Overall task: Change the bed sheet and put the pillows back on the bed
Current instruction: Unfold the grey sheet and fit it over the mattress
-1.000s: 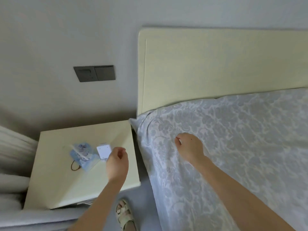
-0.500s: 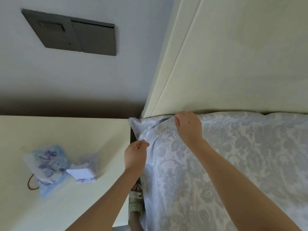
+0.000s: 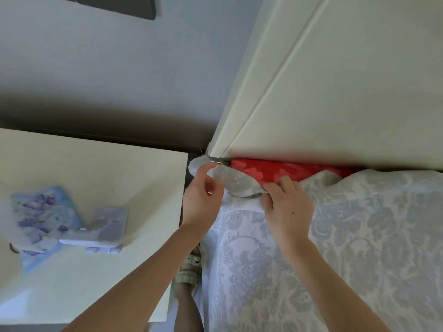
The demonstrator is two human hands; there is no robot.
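In the head view, the one view we have, the pale grey-blue, floral-patterned bed sheet (image 3: 359,236) fills the lower right of the frame and runs up to the cream panelled headboard (image 3: 335,92) in the upper right. At the centre its corner is lifted and folded back, baring a strip of red patterned fabric (image 3: 282,172) along the foot of the headboard.

Both hands are clamped on that corner. The left hand (image 3: 203,200), just left of centre, pinches the tip of the cloth between thumb and curled fingers; the right hand (image 3: 287,209), close beside it, grips the fold with its fingers bunched into the cloth. The two are near each other but not touching.

At the left lies a cream bedside table (image 3: 96,164) bearing a blue-and-purple floral pouch (image 3: 40,212) and a small white boxy item (image 3: 100,226), too blurred to identify. A dark wall plate (image 3: 119,6) sits at the top edge, and a sandalled foot (image 3: 189,267) shows at lower centre. We see no pillows.

We judge this to be the stripping step — the sheet coming off at the head corner — so the task looks early. Next, the corner must clear the narrow gap by the headboard, then be drawn down the bed without catching the table's edge.
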